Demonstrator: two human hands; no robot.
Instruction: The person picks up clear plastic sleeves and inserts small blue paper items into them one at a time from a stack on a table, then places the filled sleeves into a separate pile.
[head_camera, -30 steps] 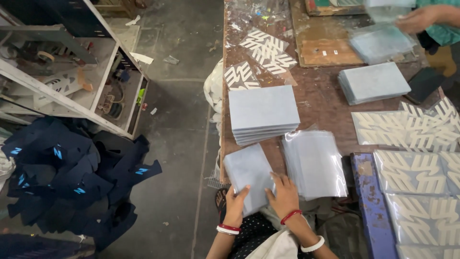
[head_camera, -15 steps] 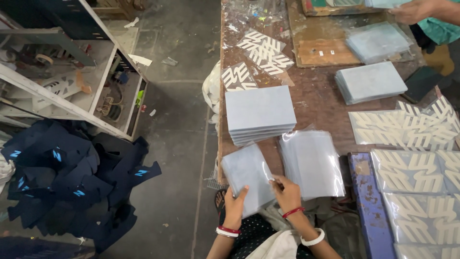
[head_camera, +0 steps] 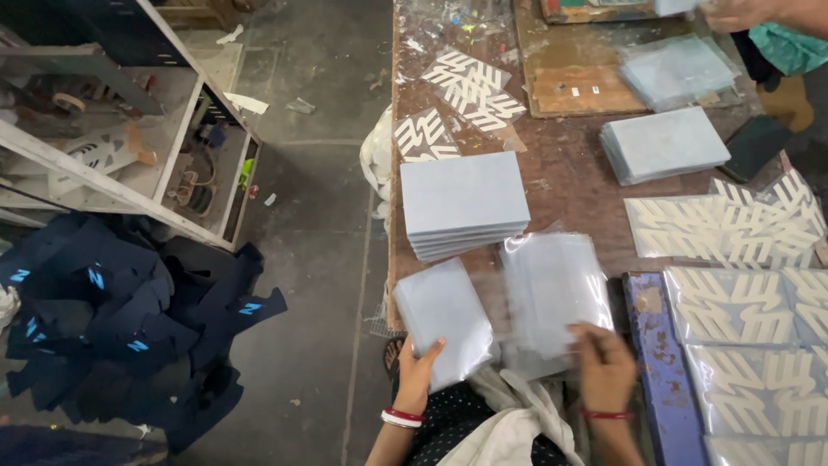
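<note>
Grey concrete floor lies to the left, with a pile of dark blue garments (head_camera: pixel 129 336) on it and a metal shelf unit (head_camera: pixel 129 129) beyond; a worn brown desk (head_camera: pixel 569 173) fills the right, seen from above.

At the near edge of the desk the left hand (head_camera: pixel 418 371) closes its grip on the near end of a pale grey card in a clear sleeve (head_camera: pixel 444 319), thumb on top and fingers beneath; the right hand (head_camera: pixel 604 367) pinches the near edge of a loose stack of clear plastic sleeves (head_camera: pixel 552 293), which lies just right of the card. Just beyond both sits a neat stack of grey cards (head_camera: pixel 464 203); a second stack (head_camera: pixel 664 142) lies farther right; sheets of white cut-out shapes (head_camera: pixel 742 259) cover the right side; another person's hand (head_camera: pixel 733 13) shows at the far right corner.

The sleeved card looks light and fairly stiff, though thin enough to bend; its plastic skin is probably slippery, so a hold at an edge with thumb over and fingers under seems safest; the empty sleeves look limp and clingy, best lifted by one edge.
</note>
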